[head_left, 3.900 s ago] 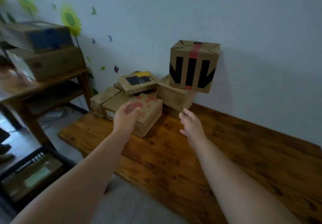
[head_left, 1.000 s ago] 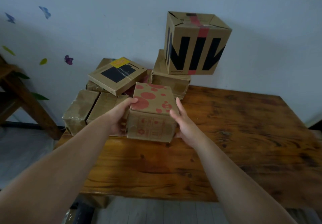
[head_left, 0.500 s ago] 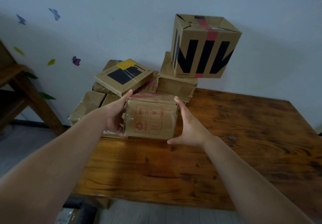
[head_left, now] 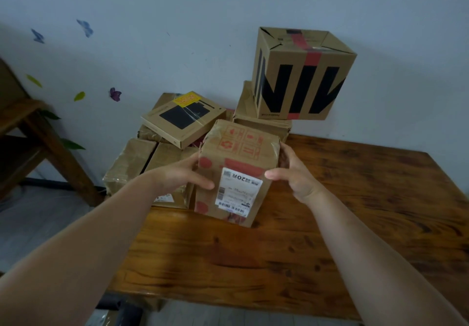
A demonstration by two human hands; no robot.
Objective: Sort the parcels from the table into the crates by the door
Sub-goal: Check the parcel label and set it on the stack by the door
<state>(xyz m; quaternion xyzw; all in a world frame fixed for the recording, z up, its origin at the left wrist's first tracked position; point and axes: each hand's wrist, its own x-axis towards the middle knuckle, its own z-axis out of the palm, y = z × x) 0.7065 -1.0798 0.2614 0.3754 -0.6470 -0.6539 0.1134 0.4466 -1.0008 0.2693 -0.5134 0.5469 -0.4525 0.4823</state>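
A brown parcel with red dots (head_left: 238,158) stands tipped on end over the wooden table (head_left: 355,211), its white shipping label facing me. My left hand (head_left: 185,176) grips its left side with the thumb across the front. My right hand (head_left: 291,176) grips its right side, thumb on the label's corner. Behind it lie more parcels: a flat box with a black patch and yellow sticker (head_left: 182,117), plain taped boxes (head_left: 132,165) at the left, and a cube box with black stripes (head_left: 302,74) stacked on another carton (head_left: 261,122). The crates are not in view.
The parcels sit against a pale wall with butterfly stickers. A wooden shelf unit (head_left: 33,132) stands at the left, off the table's corner. Bare tabletop stretches to the right and toward me. A dark object (head_left: 121,310) shows under the table's near edge.
Both hands took hold of the red-dotted parcel and rotated it toward me, from lying flat to standing on end, so the labelled face now shows.
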